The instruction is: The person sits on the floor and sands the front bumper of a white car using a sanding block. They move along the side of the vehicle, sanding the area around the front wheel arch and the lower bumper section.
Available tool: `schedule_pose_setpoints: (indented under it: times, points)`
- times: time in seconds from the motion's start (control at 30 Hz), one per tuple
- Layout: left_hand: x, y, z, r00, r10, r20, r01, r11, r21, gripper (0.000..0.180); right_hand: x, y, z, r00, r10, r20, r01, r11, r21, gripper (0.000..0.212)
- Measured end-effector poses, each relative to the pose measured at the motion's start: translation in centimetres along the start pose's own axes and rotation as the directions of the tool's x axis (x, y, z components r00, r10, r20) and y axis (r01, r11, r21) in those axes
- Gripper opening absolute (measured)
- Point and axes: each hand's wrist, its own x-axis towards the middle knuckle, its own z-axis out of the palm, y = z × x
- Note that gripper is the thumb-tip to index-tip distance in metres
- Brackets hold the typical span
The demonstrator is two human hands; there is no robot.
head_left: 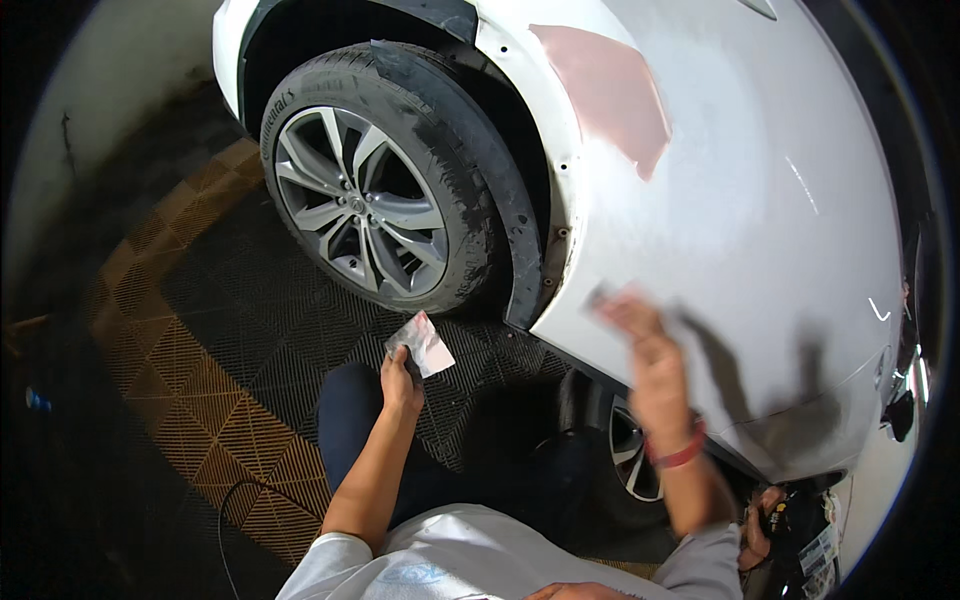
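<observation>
- Left hand [401,384]: closed around the near edge of a thin, flat, square-cornered plate [432,352], grey and glossy on one side, pale pink on the other.
- Plate points up and away from the fingers, tilted; nearly as wide as long, so long axis unclear. Located low, below the front wheel, well apart from the car.
- Right hand [657,370]: motion-blurred, fingers pinching a small pink-smeared applicator [622,306] with a dark tip. Exact grip: can't tell.
- Applicator's long axis runs from the fingers toward upper left; in front of the lower white panel, contact can't be told.
- Counts: two hands, one plate, one applicator, two wheels, one pink patch.
- Smooth white car panel [740,215], carrying the matte, angular pink patch [612,90] with a faded lower-left edge.
- Front wheel [358,205]: silver multi-spoke metal rim, black rubber tyre; curved dark trim strip [490,165] alongside.
- Rear wheel [630,455]: partly hidden.
- Red wristband [680,453] on right wrist.
- Ribbed floor tiles [215,405], black and orange-brown.
</observation>
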Motion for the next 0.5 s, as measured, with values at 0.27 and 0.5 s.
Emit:
schedule_pose_setpoints:
  times: [0.27,0.5]
  points:
    - [1.0,-9.5,-3.4,0.928,-0.322,-0.188,0.365,0.890,0.274,0.032,14.9,-15.0,-9.8,0.716,-0.509,0.478,0.505,-0.096,-0.858,0.046]
    - [2.7,-11.0,-4.1,0.939,-0.320,-0.126,0.342,0.906,0.247,0.032,27.2,-14.8,-8.3,0.532,-0.332,0.779,0.626,-0.466,-0.626,0.059]
